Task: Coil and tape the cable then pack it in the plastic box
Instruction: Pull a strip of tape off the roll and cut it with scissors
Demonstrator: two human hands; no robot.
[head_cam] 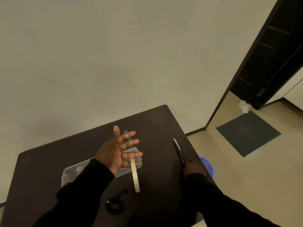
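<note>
My left hand (118, 151) is held palm up over the table with its fingers spread. A small clear piece of tape (126, 133) sticks to its index finger, and a long pale yellow tape strip (135, 177) hangs down from its lower fingers. Under that hand lies the clear plastic box (73, 171) with its lid on. The black cable (114, 206) lies coiled on the table near the front edge, its plug ends beside it. My right hand (192, 167) grips the handles of black scissors (178, 149), which lie flat on the table pointing away.
The dark wooden table (160, 125) stands against a pale wall. A blue bucket (208, 166) sits on the floor just past the table's right edge. Farther right are a dark floor mat (248, 133), crumpled white paper (244, 106) and an open dark door.
</note>
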